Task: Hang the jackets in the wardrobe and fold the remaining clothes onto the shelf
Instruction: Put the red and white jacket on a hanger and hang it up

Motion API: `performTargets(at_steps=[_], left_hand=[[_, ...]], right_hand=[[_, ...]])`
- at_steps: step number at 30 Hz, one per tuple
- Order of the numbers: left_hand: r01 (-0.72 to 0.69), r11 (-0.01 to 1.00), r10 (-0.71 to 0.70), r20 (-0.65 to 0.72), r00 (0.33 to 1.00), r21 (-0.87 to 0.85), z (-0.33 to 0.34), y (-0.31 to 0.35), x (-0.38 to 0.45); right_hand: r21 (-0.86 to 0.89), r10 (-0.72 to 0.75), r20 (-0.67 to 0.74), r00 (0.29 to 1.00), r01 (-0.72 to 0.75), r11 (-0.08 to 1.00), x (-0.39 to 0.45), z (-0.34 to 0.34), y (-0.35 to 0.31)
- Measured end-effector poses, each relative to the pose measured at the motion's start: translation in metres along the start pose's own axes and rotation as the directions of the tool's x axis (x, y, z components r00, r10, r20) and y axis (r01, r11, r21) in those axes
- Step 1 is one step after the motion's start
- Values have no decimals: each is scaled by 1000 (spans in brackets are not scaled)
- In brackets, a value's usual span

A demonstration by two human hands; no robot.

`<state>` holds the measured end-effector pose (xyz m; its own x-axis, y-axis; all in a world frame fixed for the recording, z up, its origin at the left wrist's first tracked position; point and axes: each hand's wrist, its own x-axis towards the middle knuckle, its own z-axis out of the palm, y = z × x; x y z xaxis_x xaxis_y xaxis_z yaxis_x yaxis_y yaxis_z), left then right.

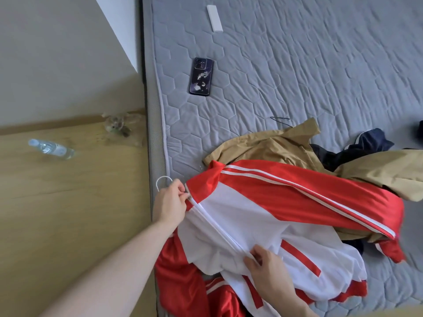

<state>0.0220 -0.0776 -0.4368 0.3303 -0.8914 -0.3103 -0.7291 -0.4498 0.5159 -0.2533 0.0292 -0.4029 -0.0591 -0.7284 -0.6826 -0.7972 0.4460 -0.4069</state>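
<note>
Left hand (169,202): bare forearm extended, fingers curled, pinching at collar end of the jacket zip (215,227). Right hand (267,271): lower along the same zip, near the hem, thumb and fingertips pinching the zip line, wrist bent inward.

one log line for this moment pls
left hand: pinches zipper top by hanger hook | right hand: pinches zipper lower | red-and-white jacket: on mattress

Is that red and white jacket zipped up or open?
Zipped up, at least along the stretch in view: the zip runs closed between the left hand at the collar and the right hand lower down on the jacket.
</note>
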Motion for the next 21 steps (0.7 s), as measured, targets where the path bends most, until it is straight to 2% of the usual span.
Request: performTargets(at_steps=[3, 5, 7, 9, 11, 13, 16, 21], left_hand=[[220, 969, -222, -2, 975, -111, 11, -16, -23], [355, 933, -343, 139, 929, -66, 19, -32, -40], [383, 923, -372, 354, 858, 42, 25, -46, -56], [315, 936, -353, 446, 823, 160, 23, -50, -66], [254, 957, -288, 392, 874, 138, 18, -45, -69], [255, 967, -239, 284, 929, -20, 10, -32, -71], [214, 939, -172, 171, 970, -269, -13, -7, -87], [39, 936, -20, 56, 998, -351, -73, 41, -146]], right_hand=[[-11, -25, 8, 1000, 25, 1000, -5, -2, 0], [21, -54, -6, 999, 54, 998, -10, -3, -2], [45, -78, -21, 997, 78, 996, -16, -4, -2], [51, -95, -27, 995, 96, 994, -21, -5, -4], [65, -106, -33, 994, 108, 992, -26, -8, -7], [86, -110, -37, 993, 112, 990, -28, -14, -11], [142, -116, -65, 991, 124, 982, -41, -32, -22], [224, -180, -193, 964, 222, 949, -78, -94, -59]])
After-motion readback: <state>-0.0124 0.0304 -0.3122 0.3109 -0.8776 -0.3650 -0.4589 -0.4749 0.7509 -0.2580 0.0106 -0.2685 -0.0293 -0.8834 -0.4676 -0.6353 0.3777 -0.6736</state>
